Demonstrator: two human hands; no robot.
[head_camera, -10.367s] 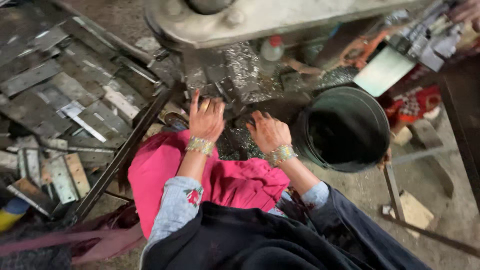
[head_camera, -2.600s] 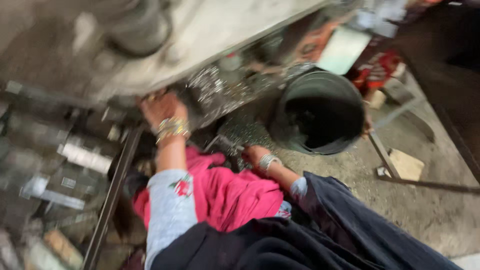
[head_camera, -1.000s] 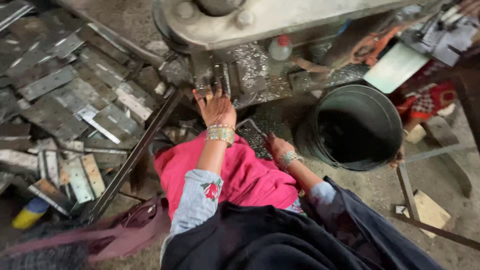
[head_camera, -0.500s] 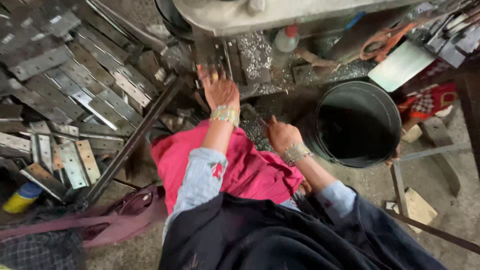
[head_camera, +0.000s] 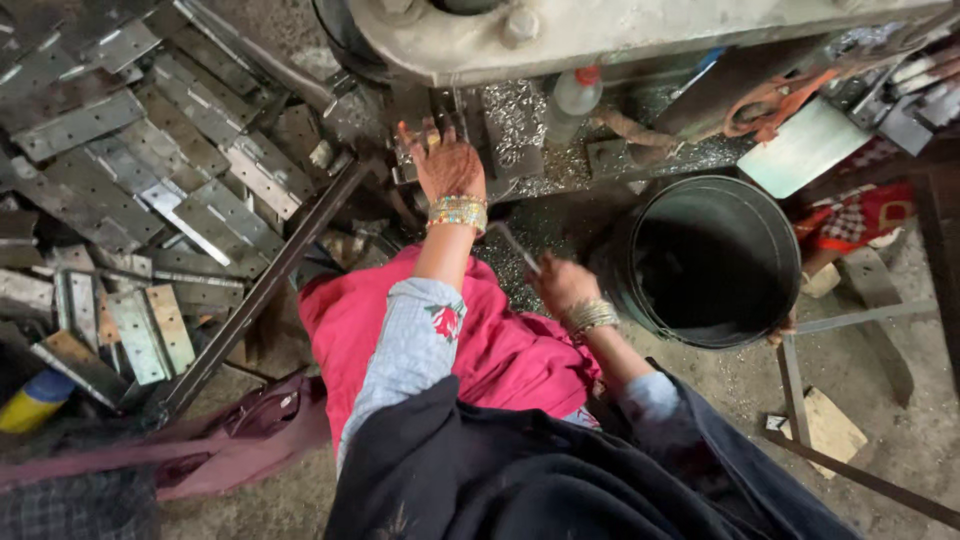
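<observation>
Metal shavings (head_camera: 520, 120) are seen heaped on the machine bed under the pale machine body (head_camera: 600, 35), and more lie scattered on the floor in front of it, between the person's knees and the black bucket (head_camera: 715, 260). The left hand (head_camera: 448, 168) is stretched up to the bed, fingers (head_camera: 405, 135) spread and laid flat against a small metal block there; nothing is gripped by it, and it seems to be placed so for steadying or feeling along the part. The right hand (head_camera: 562, 285) is held low, just beside the bucket's rim, and its fingers are closed around a thin metal rod (head_camera: 515, 248) that points up and left toward the shavings; the rod appears to be held that way so that the swarf can be raked without being touched. The bucket is set close on the right, within easy reach of that hand, and its inside is too dark for any contents to be told. A plastic bottle with a red cap (head_camera: 575, 95) is stood on the bed near the shavings. Flat steel plates (head_camera: 150, 180) are piled on the left, kept apart from the working spot by a long dark bar (head_camera: 265, 290).
</observation>
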